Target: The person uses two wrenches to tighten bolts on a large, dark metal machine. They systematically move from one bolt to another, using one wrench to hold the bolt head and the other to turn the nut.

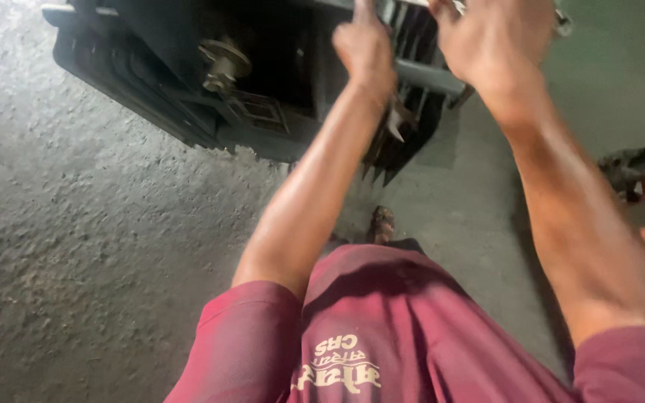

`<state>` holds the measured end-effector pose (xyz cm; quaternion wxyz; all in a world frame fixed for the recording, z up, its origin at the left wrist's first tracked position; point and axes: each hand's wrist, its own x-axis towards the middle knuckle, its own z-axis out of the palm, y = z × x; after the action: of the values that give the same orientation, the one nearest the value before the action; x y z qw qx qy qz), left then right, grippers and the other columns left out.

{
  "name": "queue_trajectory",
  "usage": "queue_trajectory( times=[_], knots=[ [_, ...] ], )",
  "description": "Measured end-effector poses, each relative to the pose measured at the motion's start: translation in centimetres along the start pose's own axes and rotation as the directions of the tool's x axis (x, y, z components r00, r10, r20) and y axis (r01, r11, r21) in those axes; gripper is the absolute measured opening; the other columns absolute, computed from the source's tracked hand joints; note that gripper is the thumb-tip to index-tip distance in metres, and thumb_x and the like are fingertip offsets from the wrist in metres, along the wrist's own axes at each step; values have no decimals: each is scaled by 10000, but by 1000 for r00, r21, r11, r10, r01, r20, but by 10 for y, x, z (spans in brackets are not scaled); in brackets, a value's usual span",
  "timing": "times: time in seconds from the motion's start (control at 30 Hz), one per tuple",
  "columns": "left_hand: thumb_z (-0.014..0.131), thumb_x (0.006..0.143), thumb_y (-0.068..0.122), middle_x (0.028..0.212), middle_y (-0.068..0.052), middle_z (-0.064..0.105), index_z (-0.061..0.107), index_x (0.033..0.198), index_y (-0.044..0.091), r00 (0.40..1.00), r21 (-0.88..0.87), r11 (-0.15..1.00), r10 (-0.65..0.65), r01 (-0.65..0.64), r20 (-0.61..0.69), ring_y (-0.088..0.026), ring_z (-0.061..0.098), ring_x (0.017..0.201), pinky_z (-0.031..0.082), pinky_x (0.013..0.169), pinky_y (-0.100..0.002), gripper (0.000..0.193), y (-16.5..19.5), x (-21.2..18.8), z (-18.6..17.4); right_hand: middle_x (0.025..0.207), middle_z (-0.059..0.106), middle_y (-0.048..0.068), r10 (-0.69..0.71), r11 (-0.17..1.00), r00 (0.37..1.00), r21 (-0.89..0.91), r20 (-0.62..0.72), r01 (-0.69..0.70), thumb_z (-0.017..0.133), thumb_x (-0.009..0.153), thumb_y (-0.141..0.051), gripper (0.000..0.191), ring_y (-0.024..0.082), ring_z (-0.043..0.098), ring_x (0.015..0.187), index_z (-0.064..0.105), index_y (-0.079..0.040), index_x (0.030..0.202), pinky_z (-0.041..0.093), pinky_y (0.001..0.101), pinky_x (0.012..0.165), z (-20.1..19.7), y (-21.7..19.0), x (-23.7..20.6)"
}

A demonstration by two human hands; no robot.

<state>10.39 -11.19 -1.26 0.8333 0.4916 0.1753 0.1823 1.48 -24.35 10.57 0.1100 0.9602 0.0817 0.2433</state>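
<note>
Left hand: gripping the dark metal machine, fingers closed on its top edge at 12 o'clock.
Right hand: clamping a grey bar at 1 o'clock.
Machine: sitting on the concrete floor.

left hand fingertips cut by top edge | right hand blurred, fingers cropped | machine top cropped

A dark metal machine housing is sitting tilted on the rough concrete floor — finned grey casing at its right end, a round brass-coloured fitting showing mid-body.
</note>
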Motion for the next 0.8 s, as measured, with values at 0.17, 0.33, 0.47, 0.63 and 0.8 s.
queue_trajectory(
  times=[0.17,0.33,0.47,0.63,0.8],
  knots=[
    [652,904,605,467,-20,451,517,564,53,932,5,939,-343,345,114,-132,415,375,303,363,-296,662,40,-27,-6,805,710,202,32,994,957,94,289,-62,501,1132,-606,616,375,689,701,783,-72,1008,537,491,624,17,24,-2],
    [645,1015,256,797,-41,587,549,1002,67,805,-199,845,-361,496,471,-91,498,552,349,462,-264,212,45,-41,-37,756,732,225,24,966,726,169,688,-193,530,1105,-399,389,368,704,654,734,-76,1175,546,527,674,3,67,24],
    [591,1059,126,811,-91,587,590,1093,26,763,-126,851,-379,509,524,-107,446,505,314,422,-265,105,35,-50,-60,948,663,177,-208,679,964,734,168,18,466,1103,-140,235,273,650,809,626,12,1181,540,412,716,-54,56,33],
    [567,1029,87,853,-137,657,606,1171,8,820,-177,824,-464,538,334,-96,400,442,284,384,-254,168,41,-46,-78,823,602,125,-75,291,981,945,180,-151,489,1153,-114,175,164,571,647,610,12,1141,457,307,579,-46,11,44],
    [543,1049,111,988,-165,704,564,1121,24,898,-216,888,-345,406,273,-119,432,470,309,397,-262,115,47,-38,-83,803,681,141,-335,668,889,744,312,-9,563,991,-32,148,216,630,623,678,6,1076,480,368,540,-12,18,55]
  ],
)
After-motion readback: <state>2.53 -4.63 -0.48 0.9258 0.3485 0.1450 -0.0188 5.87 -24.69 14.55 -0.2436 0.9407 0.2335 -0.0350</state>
